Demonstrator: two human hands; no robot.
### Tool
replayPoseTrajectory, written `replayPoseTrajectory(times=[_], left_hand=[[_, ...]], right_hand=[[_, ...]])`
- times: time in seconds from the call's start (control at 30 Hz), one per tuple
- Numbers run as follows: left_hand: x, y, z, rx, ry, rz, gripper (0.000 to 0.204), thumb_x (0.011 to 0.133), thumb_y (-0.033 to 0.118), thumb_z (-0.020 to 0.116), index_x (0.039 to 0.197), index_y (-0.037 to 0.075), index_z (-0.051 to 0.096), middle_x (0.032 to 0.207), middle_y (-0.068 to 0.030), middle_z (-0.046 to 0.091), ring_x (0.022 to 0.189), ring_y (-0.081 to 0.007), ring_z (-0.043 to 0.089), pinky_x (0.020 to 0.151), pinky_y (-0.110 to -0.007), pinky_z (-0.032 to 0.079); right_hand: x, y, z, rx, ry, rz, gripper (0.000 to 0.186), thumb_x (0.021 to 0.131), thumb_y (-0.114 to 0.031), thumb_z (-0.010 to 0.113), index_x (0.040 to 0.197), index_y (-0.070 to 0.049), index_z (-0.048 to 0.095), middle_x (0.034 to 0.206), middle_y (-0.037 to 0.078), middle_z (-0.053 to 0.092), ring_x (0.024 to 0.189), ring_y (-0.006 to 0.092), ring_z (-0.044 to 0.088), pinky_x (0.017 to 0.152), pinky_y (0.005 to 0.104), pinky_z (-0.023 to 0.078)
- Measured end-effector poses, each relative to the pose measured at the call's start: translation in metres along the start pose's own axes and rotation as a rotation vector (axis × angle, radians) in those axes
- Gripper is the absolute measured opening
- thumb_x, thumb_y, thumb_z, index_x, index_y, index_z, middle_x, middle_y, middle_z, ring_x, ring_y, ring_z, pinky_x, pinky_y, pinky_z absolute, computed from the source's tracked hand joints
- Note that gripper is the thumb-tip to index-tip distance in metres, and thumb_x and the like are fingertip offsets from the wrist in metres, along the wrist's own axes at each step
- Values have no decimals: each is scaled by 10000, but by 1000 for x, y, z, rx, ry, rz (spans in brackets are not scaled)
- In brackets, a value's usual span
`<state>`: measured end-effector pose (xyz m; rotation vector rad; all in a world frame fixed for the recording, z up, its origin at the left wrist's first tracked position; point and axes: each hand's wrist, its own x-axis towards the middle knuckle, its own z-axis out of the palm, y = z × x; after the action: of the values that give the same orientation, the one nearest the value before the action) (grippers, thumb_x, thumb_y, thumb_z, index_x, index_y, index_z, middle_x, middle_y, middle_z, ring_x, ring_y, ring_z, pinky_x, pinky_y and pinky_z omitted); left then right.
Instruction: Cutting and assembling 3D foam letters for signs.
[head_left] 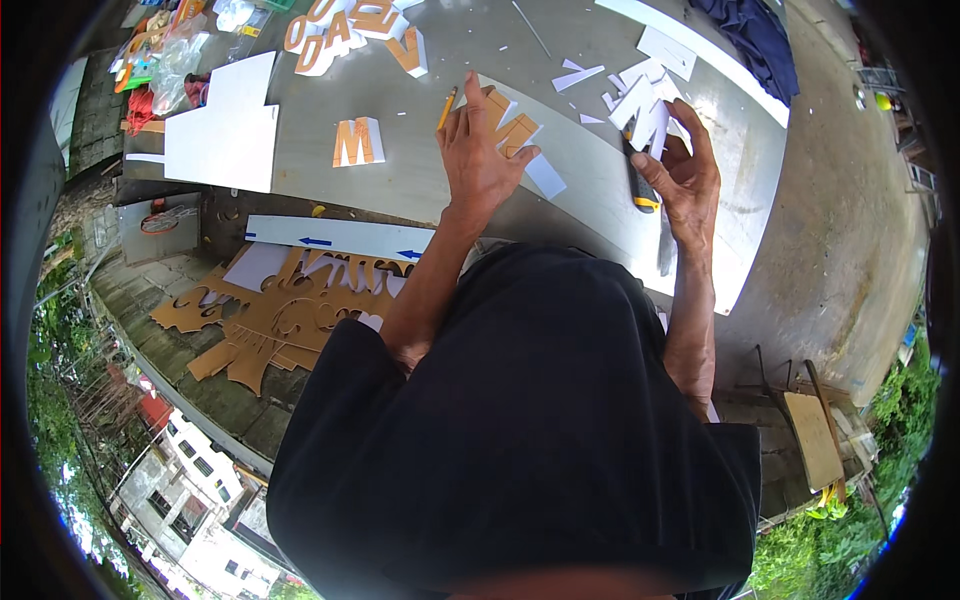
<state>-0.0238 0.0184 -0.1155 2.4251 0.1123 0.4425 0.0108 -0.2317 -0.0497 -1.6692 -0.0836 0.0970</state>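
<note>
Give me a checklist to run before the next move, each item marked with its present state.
1. Right hand set on the white cut-out: ok, thumb and fingers are at its edges.
2. Left hand on the brown-faced cut-out: ok, fingers spread over it.
3. Black-and-yellow cutter well clear of the right hand: not ok, it lies close by the thumb.
4. Cutter blade drawn in: cannot tell, its upper end is hidden.
5. Tabletop free of white scraps: not ok, several lie beyond the right hand.
</note>
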Motion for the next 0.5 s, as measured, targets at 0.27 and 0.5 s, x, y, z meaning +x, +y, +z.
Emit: replayPoseTrajectory(times=[0.27, 0.5], left_hand=[[10, -62, 7, 217, 228, -240, 1292, 614, 283, 947, 1587, -1, 145, 1302, -204, 558, 1154, -393, 513, 984, -524, 359], [36, -116, 11, 350, 212, -452, 1292, 628, 326, 950, 1576, -31, 147, 1296, -220, 544, 1165, -392, 472, 974, -544, 354]], right_hand=[[0, 14, -3, -23, 7, 5, 837, 786, -160, 880, 1486, -15, 444, 1508, 219, 465, 1097, 296, 688, 897, 422, 599], [3, 15, 4, -253, -46, 26, 856, 751, -166, 894, 1478, -85, 450, 1082, 188, 725, 1013, 280, 727, 853, 425, 588]])
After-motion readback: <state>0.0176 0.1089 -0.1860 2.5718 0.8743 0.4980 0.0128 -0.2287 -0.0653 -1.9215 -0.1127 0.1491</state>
